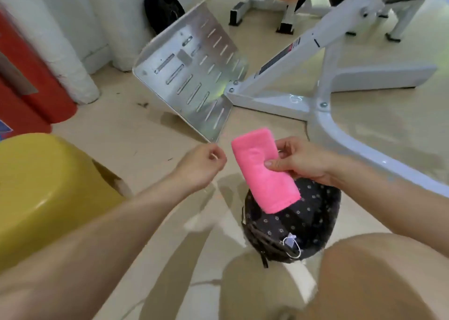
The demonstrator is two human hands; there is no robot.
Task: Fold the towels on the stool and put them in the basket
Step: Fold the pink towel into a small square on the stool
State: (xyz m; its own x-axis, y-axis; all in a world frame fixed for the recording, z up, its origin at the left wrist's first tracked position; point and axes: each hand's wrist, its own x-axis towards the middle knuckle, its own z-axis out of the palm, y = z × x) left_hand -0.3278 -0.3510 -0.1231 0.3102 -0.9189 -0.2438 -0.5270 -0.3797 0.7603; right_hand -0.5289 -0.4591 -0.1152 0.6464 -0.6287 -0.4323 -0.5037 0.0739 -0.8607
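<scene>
While my right hand (301, 161) pinches the folded pink towel (263, 174) mid-edge, I judge it light and floppy; my left hand (201, 166) hovers loosely curled, empty.

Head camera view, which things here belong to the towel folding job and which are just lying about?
Job: folded pink towel, pinched in the right hand; dark patterned basket below it; yellow stool; left hand, holding nothing.
Lying about: perforated metal footplate, white machine frame, black weight plate, red pads.
</scene>
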